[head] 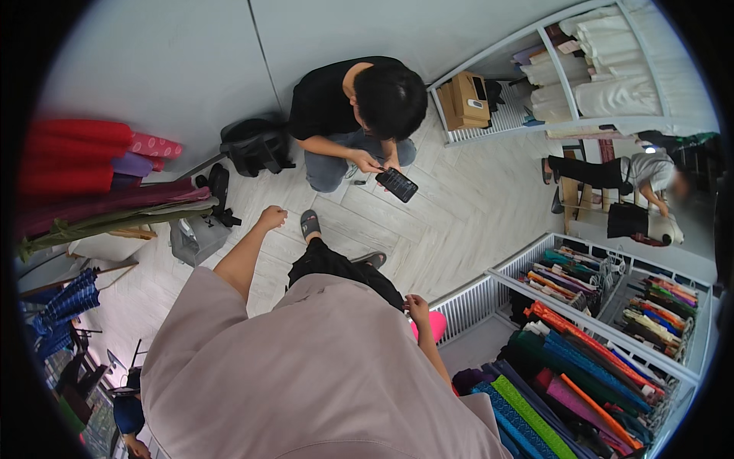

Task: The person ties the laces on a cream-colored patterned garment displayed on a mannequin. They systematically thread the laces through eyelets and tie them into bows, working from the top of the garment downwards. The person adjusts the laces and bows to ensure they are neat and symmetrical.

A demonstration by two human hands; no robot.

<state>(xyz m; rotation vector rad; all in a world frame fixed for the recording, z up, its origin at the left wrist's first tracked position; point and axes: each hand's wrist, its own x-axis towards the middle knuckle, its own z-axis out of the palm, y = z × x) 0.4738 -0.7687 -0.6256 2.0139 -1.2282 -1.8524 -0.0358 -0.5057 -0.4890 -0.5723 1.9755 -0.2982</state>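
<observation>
My left hand (273, 218) hangs over the wood-look floor, its fingers curled in and nothing visible in them. It is nearest to my sandalled foot (310, 224). At my right side, my right hand (417, 308) has its fingers bent, and whether anything is in it is hidden. A bright pink rounded object (437, 327) shows behind that wrist; I cannot tell if they touch. Before me a person in a black shirt (321, 94) crouches by the wall, holding a smartphone (397, 185). A small dark object (359, 182) lies on the floor below that person's hands.
A black backpack (258, 147) leans on the wall. Left stand a grey translucent bin (198, 238) and fabric rolls (74, 155). White racks of colourful garments (573, 356) line the right. Cardboard boxes (463, 100) sit on another rack. Another person (648, 172) stands beside a dress form (659, 225).
</observation>
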